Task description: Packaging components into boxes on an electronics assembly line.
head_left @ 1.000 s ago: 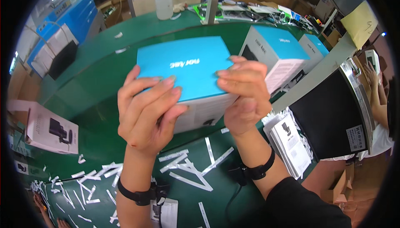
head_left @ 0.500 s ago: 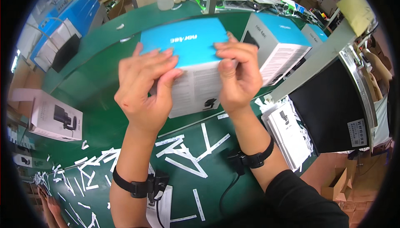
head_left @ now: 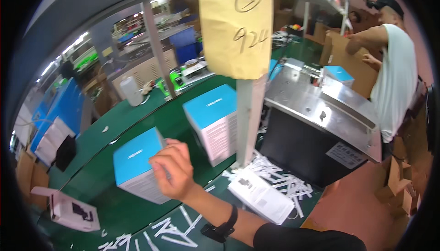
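My right hand (head_left: 175, 171) is at the right edge of a blue-topped white carton (head_left: 137, 152). Its fingers are loosely bent, with a gap between them and the thumb, and I see nothing held in them. The hand overlaps the carton's corner in view; whether it touches is unclear. A dark strap with a small black device (head_left: 220, 231) goes round my right wrist. My left hand is out of view. Just right of this carton stands a second blue-topped carton (head_left: 213, 109), partly behind a metal post (head_left: 249, 122).
White paper strips (head_left: 181, 238) litter the green bench. A stack of white printed packets (head_left: 259, 191) lies beside a black-sided metal-topped machine (head_left: 307, 143). A small white box (head_left: 75, 212) sits at left. Yellow paper (head_left: 236, 26) hangs on the post. A person (head_left: 396, 74) stands far right by cardboard.
The view has swung right and up. My left hand has left the carton and the picture. My right hand has shifted from the carton's top edge to its right corner.
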